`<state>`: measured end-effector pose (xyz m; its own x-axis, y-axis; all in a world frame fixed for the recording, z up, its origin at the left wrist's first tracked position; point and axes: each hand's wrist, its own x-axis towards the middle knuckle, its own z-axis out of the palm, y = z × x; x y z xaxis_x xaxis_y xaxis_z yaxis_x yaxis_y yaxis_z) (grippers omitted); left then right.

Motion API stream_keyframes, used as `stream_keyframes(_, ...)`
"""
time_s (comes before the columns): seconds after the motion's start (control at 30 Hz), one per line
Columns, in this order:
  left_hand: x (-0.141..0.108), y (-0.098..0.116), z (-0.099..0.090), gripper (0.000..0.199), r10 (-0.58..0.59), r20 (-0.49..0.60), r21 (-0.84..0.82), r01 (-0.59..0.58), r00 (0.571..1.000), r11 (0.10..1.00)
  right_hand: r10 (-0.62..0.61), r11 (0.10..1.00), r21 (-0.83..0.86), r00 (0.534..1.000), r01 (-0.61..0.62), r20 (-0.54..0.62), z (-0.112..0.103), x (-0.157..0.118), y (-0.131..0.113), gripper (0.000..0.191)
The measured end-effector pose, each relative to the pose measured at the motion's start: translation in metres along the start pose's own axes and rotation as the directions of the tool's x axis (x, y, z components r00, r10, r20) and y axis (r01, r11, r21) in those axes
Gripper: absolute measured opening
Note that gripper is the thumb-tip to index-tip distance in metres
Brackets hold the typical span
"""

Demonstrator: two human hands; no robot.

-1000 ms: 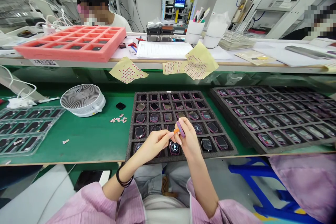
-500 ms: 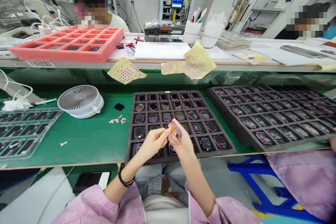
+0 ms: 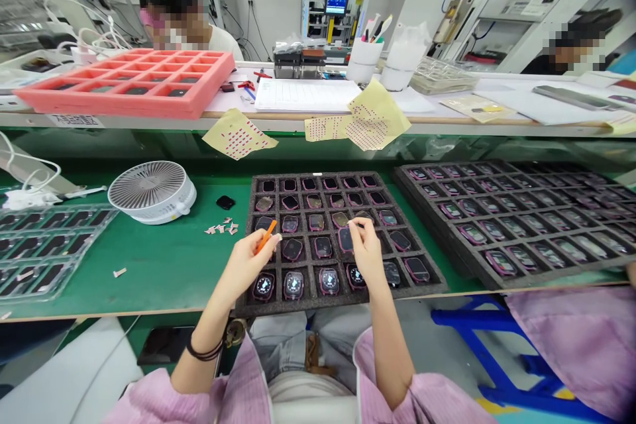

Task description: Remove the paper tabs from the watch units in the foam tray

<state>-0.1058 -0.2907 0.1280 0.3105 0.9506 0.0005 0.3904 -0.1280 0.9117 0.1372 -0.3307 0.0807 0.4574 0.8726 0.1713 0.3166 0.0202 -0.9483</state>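
My left hand (image 3: pixel 248 262) is closed around a thin orange stick-like tool (image 3: pixel 265 237) over the left side of the dark foam tray (image 3: pixel 242 291). My right hand (image 3: pixel 366 248) pinches the edge of a purple-rimmed smartwatch (image 3: pixel 345 240) at a compartment in the tray's fourth row. Whether that watch has come to rest in the compartment I cannot tell. Other square watches fill the tray's compartments around both hands. Several in the front row have lit faces, such as this watch (image 3: pixel 294 285). My right hand partly covers the compartments beneath it.
Left of the tray lie a small black piece (image 3: pixel 225 202), several small pale tabs (image 3: pixel 222 228) and a round white fan (image 3: pixel 153 192). A clear plastic tray (image 3: pixel 50 252) is at far left. More watches fill a second foam tray (image 3: pixel 477 271) on the right. Yellow sheets (image 3: pixel 377 116) hang from the shelf.
My hands were together over the tray, holding the orange tool against a purple-edged watch. They have parted: left hand leftward with the tool, right hand rightward with the watch to a compartment.
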Motion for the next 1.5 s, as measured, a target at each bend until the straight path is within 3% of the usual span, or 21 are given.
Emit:
stream_keyframes(0.07, 0.004, -0.012, -0.016, 0.037, 0.009, -0.127, 0.234, 0.021, 0.992, 0.972, -0.077, 0.970, -0.225, 0.995, 0.090, 0.065, -0.003, 0.003, 0.010, 0.025)
stream_keyframes(0.13, 0.009, -0.026, -0.030, 0.034, -0.004, -0.253, 0.417, 0.113, 0.968, 0.902, -0.142, 0.913, -0.364, 0.979, 0.186, 0.144, -0.007, 0.004, 0.016, 0.028)
stream_keyframes(0.23, 0.015, -0.048, -0.044, 0.029, -0.072, -0.324, 0.560, 0.253, 0.943, 0.789, -0.235, 0.821, -0.500, 0.961, 0.276, 0.144, -0.020, 0.007, 0.024, 0.033)
stream_keyframes(0.37, 0.019, -0.065, -0.052, 0.027, -0.146, -0.366, 0.646, 0.364, 0.919, 0.671, -0.234, 0.651, -0.747, 0.972, 0.130, -0.034, -0.041, 0.010, 0.034, 0.040)
stream_keyframes(0.47, 0.021, -0.065, -0.050, 0.035, -0.164, -0.406, 0.648, 0.409, 0.899, 0.642, -0.162, 0.522, -0.853, 0.985, 0.033, -0.061, -0.048, 0.010, 0.042, 0.042)
stream_keyframes(0.57, 0.019, -0.054, -0.042, 0.041, -0.135, -0.422, 0.597, 0.387, 0.896, 0.702, -0.113, 0.531, -0.847, 0.992, 0.021, -0.046, -0.049, 0.012, 0.045, 0.035)
stream_keyframes(0.63, 0.012, -0.040, -0.032, 0.037, -0.083, -0.360, 0.519, 0.273, 0.929, 0.810, -0.080, 0.632, -0.774, 0.996, 0.019, -0.040, -0.050, 0.014, 0.044, 0.030)
stream_keyframes(0.73, -0.002, -0.013, -0.007, 0.035, 0.020, -0.106, 0.284, 0.011, 0.994, 0.959, -0.018, 0.851, -0.525, 0.999, -0.008, -0.046, -0.047, 0.014, 0.034, 0.026)
stream_keyframes(0.83, -0.013, 0.012, 0.025, 0.036, 0.097, 0.188, 0.002, -0.099, 0.977, 0.995, 0.026, 0.998, -0.062, 0.993, -0.033, -0.114, -0.034, 0.007, 0.011, 0.032)
stream_keyframes(0.87, -0.014, 0.019, 0.035, 0.037, 0.108, 0.255, -0.069, -0.093, 0.961, 0.993, 0.050, 0.991, 0.130, 0.992, -0.035, -0.112, -0.028, 0.003, 0.001, 0.032)
stream_keyframes(0.93, -0.014, 0.028, 0.052, 0.039, 0.118, 0.333, -0.166, -0.065, 0.935, 0.984, 0.092, 0.879, 0.469, 0.996, -0.084, 0.005, -0.014, -0.008, -0.020, 0.028)
stream_keyframes(1.03, -0.010, 0.033, 0.066, 0.041, 0.140, 0.349, -0.238, -0.057, 0.927, 0.970, 0.114, 0.687, 0.682, 0.964, -0.253, 0.242, 0.004, -0.021, -0.045, 0.025)
stream_keyframes(1.1, -0.008, 0.034, 0.069, 0.041, 0.154, 0.341, -0.256, -0.066, 0.927, 0.964, 0.125, 0.602, 0.728, 0.940, -0.326, 0.317, 0.012, -0.026, -0.055, 0.026)
stream_keyframes(1.23, -0.009, 0.034, 0.066, 0.040, 0.179, 0.330, -0.251, -0.097, 0.927, 0.963, 0.150, 0.524, 0.768, 0.927, -0.369, 0.343, 0.018, -0.028, -0.062, 0.033)
stream_keyframes(1.37, -0.012, 0.035, 0.064, 0.038, 0.201, 0.305, -0.218, -0.137, 0.931, 0.966, 0.173, 0.510, 0.783, 0.934, -0.356, 0.312, 0.019, -0.029, -0.063, 0.033)
stream_keyframes(1.5, -0.011, 0.034, 0.064, 0.040, 0.204, 0.334, -0.188, -0.147, 0.920, 0.971, 0.181, 0.557, 0.761, 0.942, -0.334, 0.282, 0.020, -0.031, -0.061, 0.031)
